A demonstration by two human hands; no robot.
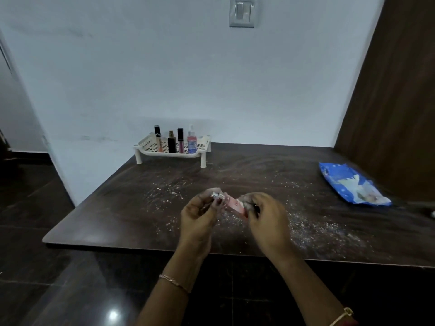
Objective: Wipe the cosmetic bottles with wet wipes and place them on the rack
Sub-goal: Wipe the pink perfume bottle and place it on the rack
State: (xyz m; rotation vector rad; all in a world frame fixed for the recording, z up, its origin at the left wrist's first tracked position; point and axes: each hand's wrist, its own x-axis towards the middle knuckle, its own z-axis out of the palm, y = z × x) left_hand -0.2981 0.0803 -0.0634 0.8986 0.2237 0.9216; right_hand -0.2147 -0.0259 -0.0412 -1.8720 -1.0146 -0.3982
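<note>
Hands hold pink bottle over table, near front edge.

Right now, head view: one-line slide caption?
Left hand holds pink bottle, right hand rubs wipe on it; four bottles stand on white rack.

Grips pink bottle at silver cap end with left hand; holds wipe against its other end with right hand — above speckled bench, rack at rear.

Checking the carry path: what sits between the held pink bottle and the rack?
Head view: nothing stands there, just dark tabletop with white specks between pink bottle and rack.
</note>
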